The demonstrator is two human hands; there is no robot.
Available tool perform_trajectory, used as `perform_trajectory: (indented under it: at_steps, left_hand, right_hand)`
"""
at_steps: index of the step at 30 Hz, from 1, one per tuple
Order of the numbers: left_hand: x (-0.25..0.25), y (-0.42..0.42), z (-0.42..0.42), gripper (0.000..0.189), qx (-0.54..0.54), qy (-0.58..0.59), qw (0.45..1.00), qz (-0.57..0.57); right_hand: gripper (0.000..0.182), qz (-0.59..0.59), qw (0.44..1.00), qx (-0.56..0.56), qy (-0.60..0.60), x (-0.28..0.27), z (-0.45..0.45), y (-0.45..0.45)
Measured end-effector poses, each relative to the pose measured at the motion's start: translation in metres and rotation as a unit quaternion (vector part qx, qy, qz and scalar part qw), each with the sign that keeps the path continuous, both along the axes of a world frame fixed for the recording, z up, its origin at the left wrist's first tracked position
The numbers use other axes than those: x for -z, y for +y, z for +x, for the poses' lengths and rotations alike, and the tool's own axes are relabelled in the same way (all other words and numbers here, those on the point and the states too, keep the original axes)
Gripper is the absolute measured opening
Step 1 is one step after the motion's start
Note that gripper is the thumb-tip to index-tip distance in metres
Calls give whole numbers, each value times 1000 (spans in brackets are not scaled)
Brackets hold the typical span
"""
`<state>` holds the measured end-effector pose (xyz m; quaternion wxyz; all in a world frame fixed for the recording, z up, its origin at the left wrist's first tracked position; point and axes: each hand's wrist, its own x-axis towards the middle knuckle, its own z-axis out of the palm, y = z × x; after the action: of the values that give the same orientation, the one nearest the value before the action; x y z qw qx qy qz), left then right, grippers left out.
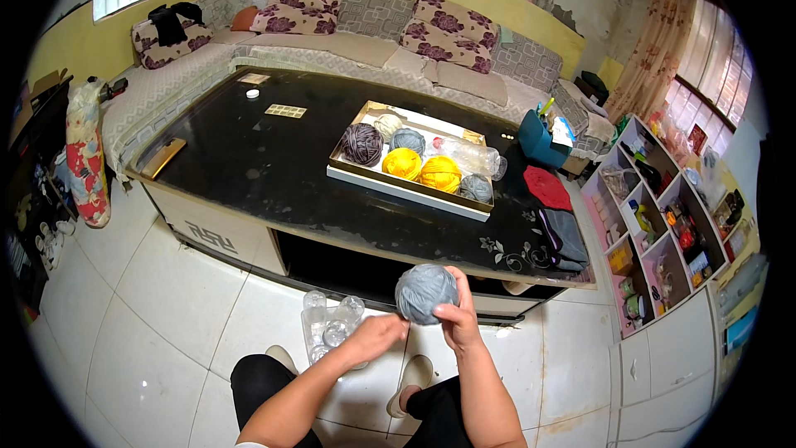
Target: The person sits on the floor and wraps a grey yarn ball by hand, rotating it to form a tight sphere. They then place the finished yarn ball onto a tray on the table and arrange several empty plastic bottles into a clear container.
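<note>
A ball of grey-blue yarn (pixel 426 294) is held up in my right hand (pixel 460 311), in front of the near edge of the black table. Just left of the ball is my left hand (pixel 380 337), its fingers drawn together; whether it pinches a strand cannot be made out. On the table, a shallow cardboard box (pixel 410 195) holds several yarn balls: a dark purple-grey one (pixel 362 144), a cream one (pixel 387 127), yellow ones (pixel 441 174), and grey ones (pixel 476 187). A clear plastic bottle (pixel 469 155) lies in the same box.
Clear plastic bottles (pixel 336 331) stand on the tiled floor by my feet. The black table (pixel 280 162) also bears a red cloth piece (pixel 547 187), folded grey fabric (pixel 564 239) and a teal container (pixel 542 140). A cubby shelf (pixel 662 224) is at the right, a sofa (pixel 348 56) behind.
</note>
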<state>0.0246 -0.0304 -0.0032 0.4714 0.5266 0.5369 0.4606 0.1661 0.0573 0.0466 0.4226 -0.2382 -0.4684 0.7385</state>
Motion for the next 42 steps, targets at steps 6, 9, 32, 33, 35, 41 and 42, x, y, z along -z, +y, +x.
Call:
perform_trajectory:
  at_steps: [6, 9, 32, 33, 35, 41, 42]
  left_hand:
    - [-15, 1, -10, 21, 18, -111, 992, 63]
    - [-21, 3, -23, 24, -108, -71, 990, 62]
    - [4, 7, -13, 24, -136, -33, 987, 82]
    - [5, 7, -6, 23, -121, -93, 986, 69]
    - [-5, 0, -1, 24, -67, -82, 994, 5]
    - [-18, -5, -5, 25, 19, -26, 999, 39]
    - [-13, -2, -8, 24, -8, -68, 996, 62]
  right_hand:
    - [66, 219, 904, -38, -366, 13, 8, 6]
    - [71, 116, 928, -199, -292, 1, 11, -1]
    - [77, -8, 977, -213, -21, -1, 10, -5]
    - [78, -22, 984, -175, 15, 0, 9, -6]
    - [71, 0, 998, -60, 34, 2, 6, -1]
    - [63, 273, 877, 11, -395, 7, 5, 1]
    - [65, 243, 885, -61, -393, 6, 8, 0]
